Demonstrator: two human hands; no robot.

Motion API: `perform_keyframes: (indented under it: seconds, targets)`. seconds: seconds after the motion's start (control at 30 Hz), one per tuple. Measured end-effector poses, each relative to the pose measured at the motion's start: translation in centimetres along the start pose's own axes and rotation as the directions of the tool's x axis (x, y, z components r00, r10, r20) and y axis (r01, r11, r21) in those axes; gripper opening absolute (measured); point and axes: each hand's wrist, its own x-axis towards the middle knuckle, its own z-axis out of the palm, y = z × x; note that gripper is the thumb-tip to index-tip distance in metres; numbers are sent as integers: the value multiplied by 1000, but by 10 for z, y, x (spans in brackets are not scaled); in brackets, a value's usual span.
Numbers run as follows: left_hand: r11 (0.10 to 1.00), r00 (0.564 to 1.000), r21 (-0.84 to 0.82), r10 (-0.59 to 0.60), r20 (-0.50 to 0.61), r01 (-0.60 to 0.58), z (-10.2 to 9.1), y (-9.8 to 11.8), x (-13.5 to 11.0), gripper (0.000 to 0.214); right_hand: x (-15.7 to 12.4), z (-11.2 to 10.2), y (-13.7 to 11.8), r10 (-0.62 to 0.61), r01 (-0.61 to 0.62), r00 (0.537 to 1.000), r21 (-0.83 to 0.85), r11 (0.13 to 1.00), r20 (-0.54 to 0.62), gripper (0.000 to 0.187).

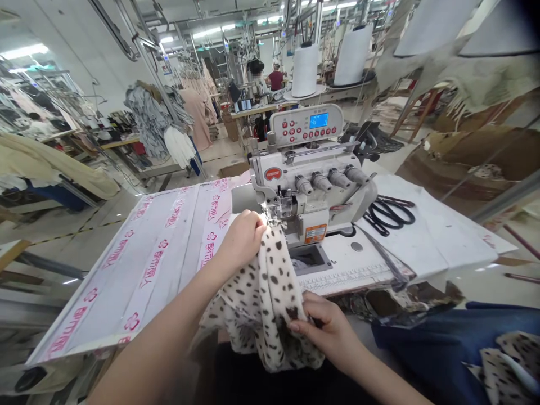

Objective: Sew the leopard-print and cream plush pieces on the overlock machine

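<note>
A cream fabric piece with dark spots point(272, 281) runs from the needle area of a white overlock sewing machine point(312, 185) down over the table's front edge. Close to the presser foot point(272, 216), my left hand point(247, 239) has its fingers closed on the fabric's upper end. Lower down, my right hand point(324, 329) pinches the hanging fabric's right edge between thumb and fingers. The fabric's lower part drapes in folds over my lap. What lies under the presser foot is too small to make out.
Black-handled scissors point(390, 214) lie on the table right of the machine. White thread cones point(305, 70) stand behind it. Film with pink print covers the table's left side point(169, 247). More spotted fabric point(510, 360) rests on blue cloth at lower right. A person point(276, 77) sits far back.
</note>
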Motion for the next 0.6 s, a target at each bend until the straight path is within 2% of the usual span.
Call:
perform_keyframes:
  seconds: [0.17, 0.33, 0.53, 0.6]
  targets:
    - [1000, 1000, 30, 0, -9, 0, 3, -6, 12, 20, 1, -1, 0, -26, 23, 999, -95, 995, -32, 35]
    - [995, 999, 94, 31, 26, -33, 3, -16, 29, 26, 10, -5, -2, -50, 35, 997, -207, 978, -67, 38]
    - [996, 996, 24, 90, -6, -90, 6, -32, 49, 11, 23, -5, -6, -108, 84, 987, -190, 978, -120, 36]
    - [993, 993, -1, 119, -17, -119, 7, -38, 55, 12, 29, -6, -10, -137, 112, 981, -170, 979, -140, 35]
